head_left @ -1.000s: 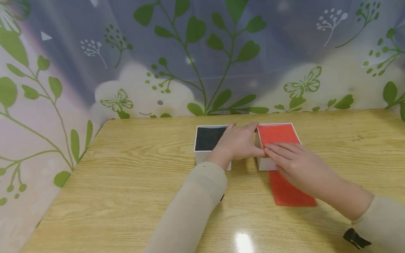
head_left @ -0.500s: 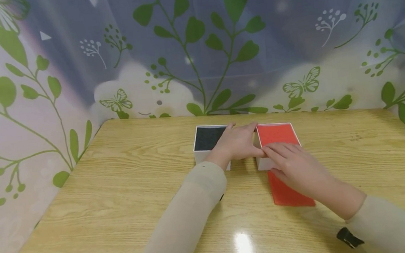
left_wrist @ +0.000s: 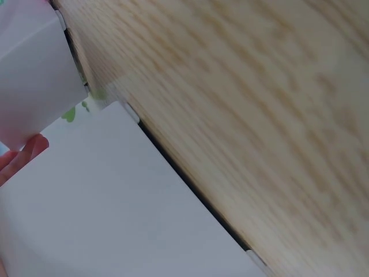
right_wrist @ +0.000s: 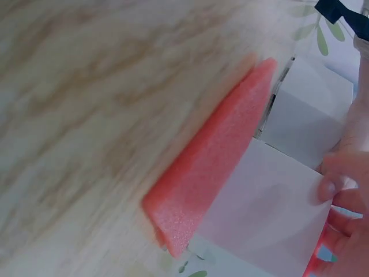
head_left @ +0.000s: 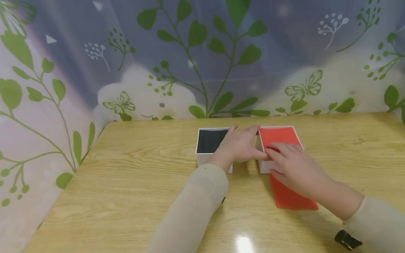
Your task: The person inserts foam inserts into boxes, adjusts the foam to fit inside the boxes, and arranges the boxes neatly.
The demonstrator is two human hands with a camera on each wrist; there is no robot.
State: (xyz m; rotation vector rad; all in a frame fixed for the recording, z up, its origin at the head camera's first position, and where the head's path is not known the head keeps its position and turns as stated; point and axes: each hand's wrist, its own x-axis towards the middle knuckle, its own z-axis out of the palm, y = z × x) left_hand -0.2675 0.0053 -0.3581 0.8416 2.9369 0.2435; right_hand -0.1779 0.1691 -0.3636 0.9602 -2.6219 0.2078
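Two white boxes stand side by side on the table, one with a red top and one with a black top. Over the gap between them reaches my left hand, holding the red-topped box along its left side, thumb at the near corner. My right hand pinches that box's near rim; in the right wrist view its thumb lies against the white wall. A flat red cloth-like piece lies on the table before the box, partly beneath my right hand. The black-topped box's wall fills much of the left wrist view.
A light wooden table surrounds the boxes. Behind and to the left hangs a curtain printed with leaves and butterflies. My right sleeve carries a black strap.
My right hand has shifted slightly left, and its thumb has spread away from the fingers at the near rim. The left hand stays in place on the box.
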